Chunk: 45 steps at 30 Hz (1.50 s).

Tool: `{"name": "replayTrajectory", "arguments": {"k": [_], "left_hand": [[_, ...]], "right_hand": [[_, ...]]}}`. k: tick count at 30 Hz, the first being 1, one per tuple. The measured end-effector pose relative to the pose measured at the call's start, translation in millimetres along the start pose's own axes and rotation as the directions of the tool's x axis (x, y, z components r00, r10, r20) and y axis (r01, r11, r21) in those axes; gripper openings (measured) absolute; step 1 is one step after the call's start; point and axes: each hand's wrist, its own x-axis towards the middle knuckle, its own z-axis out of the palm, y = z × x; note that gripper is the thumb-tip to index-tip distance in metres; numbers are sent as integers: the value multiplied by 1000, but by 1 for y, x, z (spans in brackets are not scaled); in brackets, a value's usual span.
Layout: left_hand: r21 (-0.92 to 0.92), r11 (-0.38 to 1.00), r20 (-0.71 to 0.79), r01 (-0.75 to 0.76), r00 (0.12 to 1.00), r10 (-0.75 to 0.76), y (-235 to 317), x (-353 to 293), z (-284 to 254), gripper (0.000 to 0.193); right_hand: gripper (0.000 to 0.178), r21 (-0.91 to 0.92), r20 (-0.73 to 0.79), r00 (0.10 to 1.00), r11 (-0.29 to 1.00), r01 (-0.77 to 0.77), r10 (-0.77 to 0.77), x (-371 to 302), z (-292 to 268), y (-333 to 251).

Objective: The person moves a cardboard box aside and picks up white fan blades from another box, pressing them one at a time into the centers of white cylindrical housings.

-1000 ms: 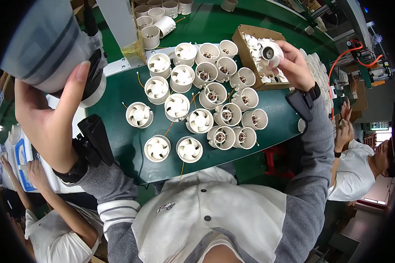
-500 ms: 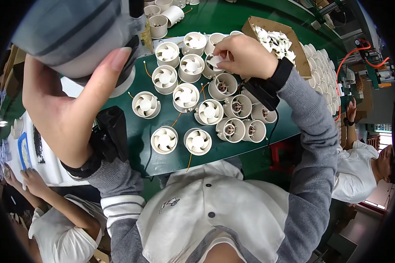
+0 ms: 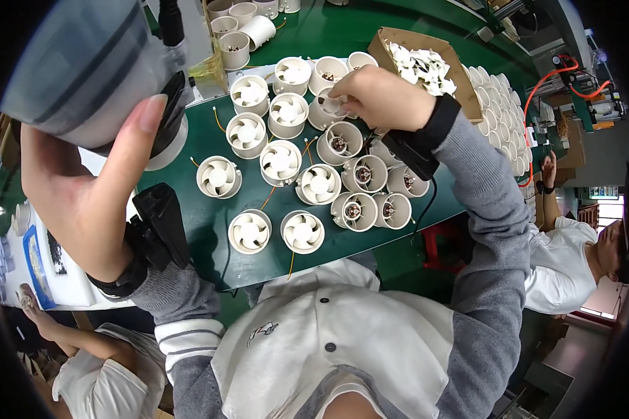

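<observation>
At the upper left, my left hand [image 3: 84, 188] is closed around a large grey, partly see-through cylinder [image 3: 84, 70] with dark bands; its thumb lies along a black part. My right hand [image 3: 381, 98] pinches a white fan impeller [image 3: 330, 103], partly hidden by the fingers, at the mouth of a white round housing [image 3: 323, 120]. Around it on the green table stand several white housings with impellers inside, such as this fan [image 3: 282, 160]. Nearer the right forearm, several housings show bare copper motor windings, like this open housing [image 3: 364, 174].
A cardboard box [image 3: 468, 87] of loose white impellers stands at the far right, beside many stacked white housings [image 3: 500, 115]. More housings [image 3: 235, 50] stand at the back. A red stool [image 3: 440, 248] is below the table edge. Co-workers sit left [image 3: 105, 370] and right [image 3: 562, 269].
My right hand has lowered the impeller from above the housing into its mouth. My left hand stays around the grey cylinder. The whole view has shifted slightly.
</observation>
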Motion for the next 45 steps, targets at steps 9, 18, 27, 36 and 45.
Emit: {"name": "replayTrajectory", "arguments": {"k": [9, 18, 27, 36, 45], "left_hand": [[-15, 1000, -33, 27, 999, -28, 8, 2, 13, 50], [-147, 972, -339, -183, 933, 125, 57, 13, 72, 58], [434, 756, -54, -491, 823, 565, 144, 21, 99, 45], [387, 602, 379, -698, 716, 587, 181, 8, 121, 30], [-288, 916, 589, -280, 702, 401, 179, -12, 183, 22]], "right_hand": [[16, 9, -48, 890, 892, -453, 453, -121, -61, 119], [54, 168, 305, 725, 715, -679, 617, -161, -46, 178], [49, 158, 209, 851, 842, -515, 482, -182, -43, 183], [29, 246, 86, 955, 923, -297, 284, -190, -47, 164], [23, 534, -188, 846, 774, -339, 499, -202, -32, 190]]}}
